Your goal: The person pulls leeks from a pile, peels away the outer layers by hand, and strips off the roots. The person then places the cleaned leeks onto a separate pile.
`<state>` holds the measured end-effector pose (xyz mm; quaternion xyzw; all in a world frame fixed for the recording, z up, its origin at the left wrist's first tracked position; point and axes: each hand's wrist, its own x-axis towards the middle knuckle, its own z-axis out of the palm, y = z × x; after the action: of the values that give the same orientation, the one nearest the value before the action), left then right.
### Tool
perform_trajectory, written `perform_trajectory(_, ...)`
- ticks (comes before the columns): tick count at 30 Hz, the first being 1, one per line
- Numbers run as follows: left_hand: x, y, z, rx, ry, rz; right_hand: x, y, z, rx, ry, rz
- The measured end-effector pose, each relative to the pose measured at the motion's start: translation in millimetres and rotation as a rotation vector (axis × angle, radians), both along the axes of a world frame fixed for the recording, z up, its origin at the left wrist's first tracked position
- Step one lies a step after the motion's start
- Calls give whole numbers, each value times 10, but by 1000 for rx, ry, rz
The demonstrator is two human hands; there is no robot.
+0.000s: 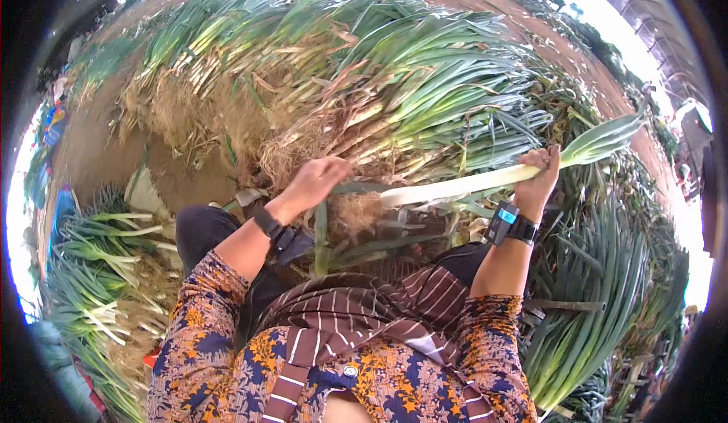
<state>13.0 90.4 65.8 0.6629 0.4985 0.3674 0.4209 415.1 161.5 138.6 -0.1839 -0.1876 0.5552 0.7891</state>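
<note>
On the near side of the leek pile [455, 93], the right hand [538, 180] is grasping one leek [447, 188] below its leaves [603, 141]; the left hand [312, 186], loosely open, is hovering beside its roots [358, 212]. Handling roots would apparently be requiring closer left fingers.

The held leek's roots [355, 212] look blurred.

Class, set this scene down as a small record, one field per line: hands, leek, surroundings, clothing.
Left hand: holding nothing, near the roots
Right hand: gripping the leek near its leaves
Leek angle: slanted, leaf end farther right
Ahead: pile of leeks
Left side: more leeks
Clothing: striped apron, patterned top
</note>
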Motion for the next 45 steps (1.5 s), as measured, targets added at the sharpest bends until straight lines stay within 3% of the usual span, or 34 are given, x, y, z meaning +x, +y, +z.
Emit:
perform_trajectory(3, 335, -191, 181, -144, -183, -311, -101, 15, -3, 134, -1, 114)
perform_trajectory(5, 547, -318, 227, -68, 67, -367, -273, -12, 34, 129, -59, 80)
perform_trajectory(6, 655, -350, 176, 136, 198, -307, -320, 2, -1, 197, -37, 147)
perform_trajectory(10, 890, -322, 111, -198, 131, -299, -568, -73, 59, 266, -1, 297)
perform_trajectory(14, 1067, -192, 29, -210, -58, -414, -810, 32, -33, 428, -41, 571)
perform_trajectory(17, 1099, -219, -204, 2, -124, -99, -846, 71, 44, 319, -160, 566)
perform_trajectory(19, 1041, -82, -689, 60, -137, 82, -894, 191, -6, 348, -130, 508)
perform_trajectory(21, 942, -315, -87, 177, 440, 163, -922, 241, -41, 219, -87, 440)
perform_trajectory(25, 852, -355, -191, 226, 441, 200, -1059, 300, -176, -12, -122, 359)
perform_trajectory(27, 921, -222, -76, 394, 436, 203, -1219, 254, -189, -52, -244, 360)
perform_trajectory(29, 1013, -36, 137, 509, 413, 191, -1406, 78, -144, -95, -615, 287)
perform_trajectory(30, 1100, 37, 285, 461, 401, 287, -1521, -41, -72, -130, -797, 239)
perform_trajectory(31, 1161, 100, 503, 422, 427, 258, -1653, -102, -101, -143, -782, 208)
perform_trajectory(33, 1269, 395, 475, 483, 569, 357, -1895, -201, -165, -78, -801, 121)
perform_trajectory(36, 1211, 384, 509, 369, 533, 252, -1948, -194, -318, -108, -755, 123)
perform_trajectory(40, 1054, 499, 55, 212, 277, 91, -2012, -293, -258, -156, -717, 92)
perform_trajectory(44, 803, 432, -172, -205, 280, -76, -2020, -245, -295, -263, -656, 102)
perform_trajectory(45, 716, 433, -380, -157, 213, -38, -2002, -203, -295, -288, -644, 105)
